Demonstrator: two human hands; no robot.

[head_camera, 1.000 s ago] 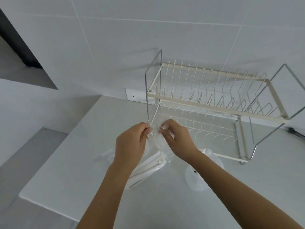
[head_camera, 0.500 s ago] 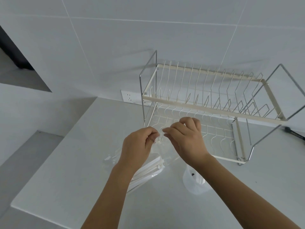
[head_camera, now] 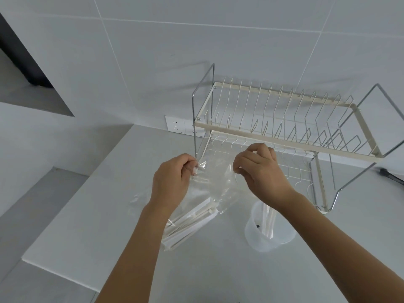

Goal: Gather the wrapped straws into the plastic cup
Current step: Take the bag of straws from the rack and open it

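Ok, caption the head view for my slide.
Both hands pull open a clear bag of wrapped straws beside the plastic cup.

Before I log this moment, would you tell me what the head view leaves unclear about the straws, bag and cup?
- Straw count in the clear bag: the wrapped straws overlap, and the left hand and its forearm cover part.
- Plastic cup: the right forearm hides its far rim.
- Small dark speck inside the cup: too small to identify.
- Bag mouth: the right hand covers it, so whether it is open is unclear.
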